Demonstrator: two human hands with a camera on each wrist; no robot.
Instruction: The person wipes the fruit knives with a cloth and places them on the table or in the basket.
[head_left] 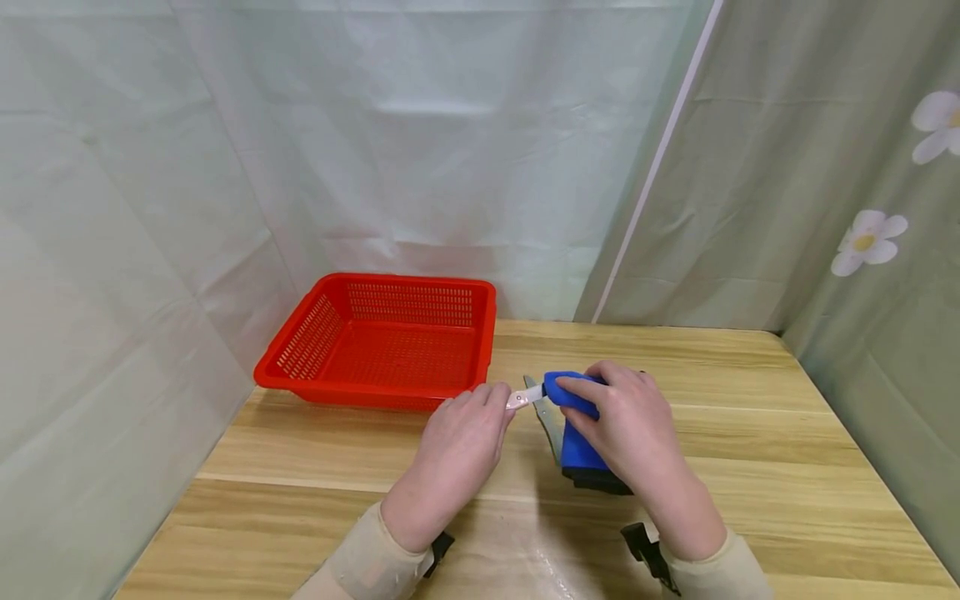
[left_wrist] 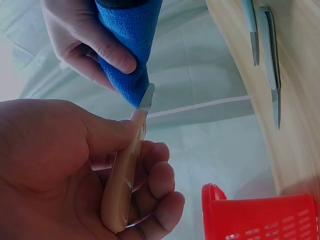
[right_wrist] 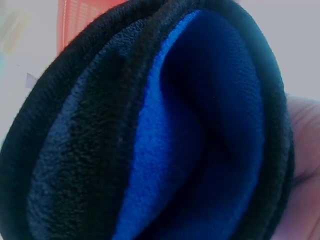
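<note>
My left hand (head_left: 463,429) grips a small knife (left_wrist: 122,175) by its pale beige handle, with the short blade pointing to the right in the head view. A blue cloth (head_left: 583,446) with black edging is held in my right hand (head_left: 633,417). Its thumb and fingers pinch the cloth right at the blade, and the cloth covers part of the metal. Folds of the cloth hang below that hand, filling most of the right wrist view. In the left wrist view, a grey-green-handled knife (left_wrist: 271,65) and a second grey-green knife (left_wrist: 251,32) lie on the table.
A red perforated basket (head_left: 405,397) stands at the back left of the wooden table (head_left: 750,467), just beyond my left hand. Pale curtains (head_left: 450,150) hang behind the table and along its sides.
</note>
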